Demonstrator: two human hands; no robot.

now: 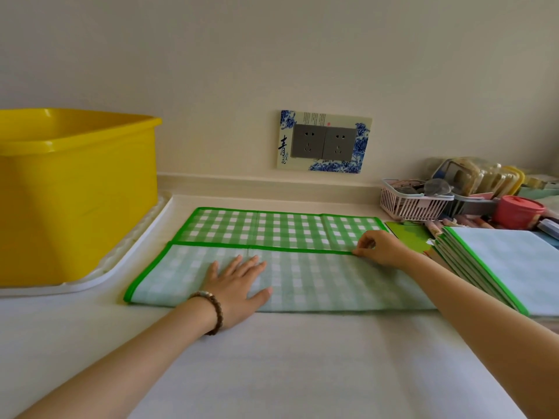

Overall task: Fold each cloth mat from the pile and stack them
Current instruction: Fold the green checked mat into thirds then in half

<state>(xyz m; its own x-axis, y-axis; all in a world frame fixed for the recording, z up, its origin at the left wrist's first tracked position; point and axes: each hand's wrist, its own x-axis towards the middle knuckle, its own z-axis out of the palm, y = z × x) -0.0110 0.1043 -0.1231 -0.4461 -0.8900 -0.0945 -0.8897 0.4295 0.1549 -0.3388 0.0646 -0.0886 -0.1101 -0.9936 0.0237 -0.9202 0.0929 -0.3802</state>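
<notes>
A green-and-white checked cloth mat [317, 282] with a bright green border lies on the white counter, its near half turned up over itself so the pale underside shows. My left hand [239, 282] presses flat on that folded flap, fingers spread. My right hand [378, 247] pinches the flap's green edge near its right end. To the right sits a stack of several mats [496, 267] with green edges, pale side up.
A yellow plastic tub [75, 192] stands on a white tray [127, 252] at the left. A pink basket [408, 204], a red lidded cup [518, 211] and other clutter crowd the back right corner. A wall socket plate [323, 142] sits behind the mat.
</notes>
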